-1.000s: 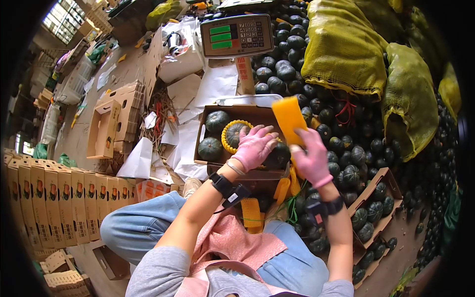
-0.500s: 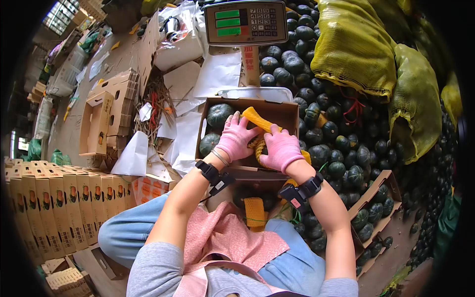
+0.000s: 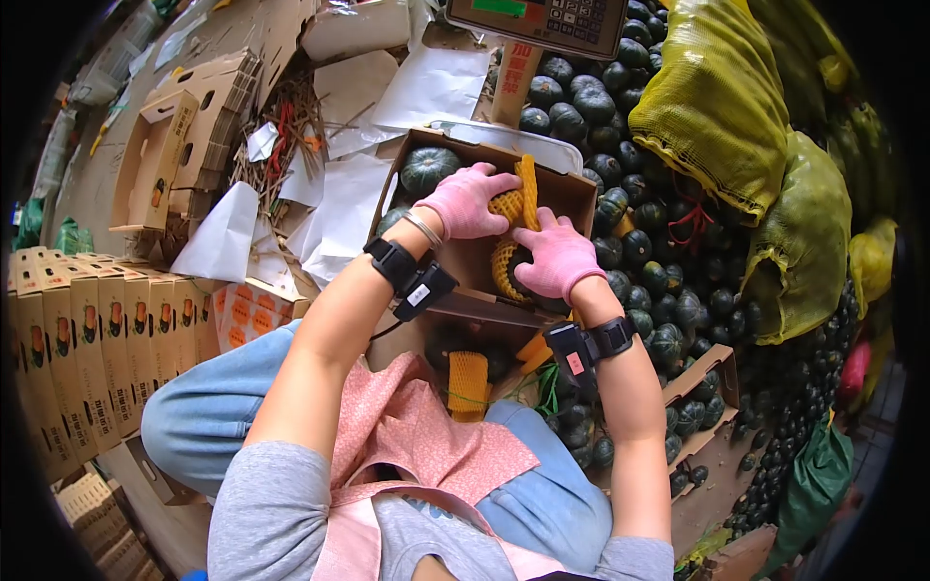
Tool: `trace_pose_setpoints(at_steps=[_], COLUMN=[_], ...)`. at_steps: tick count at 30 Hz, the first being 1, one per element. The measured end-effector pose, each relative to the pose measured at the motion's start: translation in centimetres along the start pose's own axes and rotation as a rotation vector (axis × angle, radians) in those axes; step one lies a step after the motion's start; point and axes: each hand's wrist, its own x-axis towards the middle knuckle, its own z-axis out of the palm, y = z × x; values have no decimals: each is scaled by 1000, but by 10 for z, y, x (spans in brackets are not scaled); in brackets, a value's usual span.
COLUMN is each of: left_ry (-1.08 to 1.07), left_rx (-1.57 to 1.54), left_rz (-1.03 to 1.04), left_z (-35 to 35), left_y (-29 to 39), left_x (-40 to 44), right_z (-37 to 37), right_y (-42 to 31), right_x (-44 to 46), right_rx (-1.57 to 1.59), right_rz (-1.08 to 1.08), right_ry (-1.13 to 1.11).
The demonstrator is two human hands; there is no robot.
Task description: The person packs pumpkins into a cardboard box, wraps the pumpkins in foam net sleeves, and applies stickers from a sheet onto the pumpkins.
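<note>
Inside a cardboard box (image 3: 385, 205), my left hand (image 3: 472, 201) in a pink glove curls over a squash in yellow foam netting (image 3: 506, 205). Its fingertips reach a flat yellow foam net sleeve (image 3: 529, 189) standing up between my hands. My right hand (image 3: 559, 256), also pink-gloved, has its thumb and forefinger at the sleeve's lower end. Below that palm lies another dark squash in a yellow foam net (image 3: 506, 273), partly covered by the hand. A bare dark green squash (image 3: 429, 171) sits in the box's far left corner; another is half hidden behind my left wrist.
The box rests on a scale with a display (image 3: 538, 21) on a post. Loose squashes (image 3: 591, 105) heap to the right beside yellow mesh sacks (image 3: 712, 107). Folded cartons (image 3: 107, 339) line the left. More foam nets (image 3: 468, 382) lie by my lap.
The foam net sleeve has swung from slanting across the box to nearly upright. My hands have shifted with it, the left off its upper end. The view has tilted down.
</note>
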Motion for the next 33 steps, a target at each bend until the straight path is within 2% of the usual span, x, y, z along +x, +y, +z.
trace_pose_setpoints(at_steps=[5,8,11,14,15,16,18,22,24,25,26,28,30,32,33], left_ry=[-6,-43,-3,109,132,115,141,8,38,123,327,443,311,337,337], left_rx=[270,473,530,564,594,643,678,537,213,-4,-115,-447,-693,-372,-323], left_rz=[125,125,157,214,257,240,270,234,285,241,284,167,21,425,441], left_z=[14,22,23,47,55,57,60,46,35,24,19,22,17,25,36], left_y=[-4,7,12,11,7,8,5,11,-3,2,12,40,91,121,135], left_x=[-11,-30,-39,-41,-39,-36,-33,-35,-39,-46,-54,-72,-88,-88,-89], right_z=[3,4,6,20,31,44,57,64,60,57,56,65,53,60,64], right_y=[-1,0,1,15,22,26,33,40,48,52,55,58,33,24,25], right_x=[4,6,8,7,7,8,3,-5,-20,-33,-45,-70,-102,-119,-127], right_rx=[91,119,154,365,491,613,863,920,843,898,955,1179,1227,1271,1239], right_rz=[109,144,159,154,168,137,93,-67,-86,-54,-12,-19,-57,-47,-42], right_ry=[31,46,110,303,425,658,823,884,1013,1026,1042,999,1012,964,933])
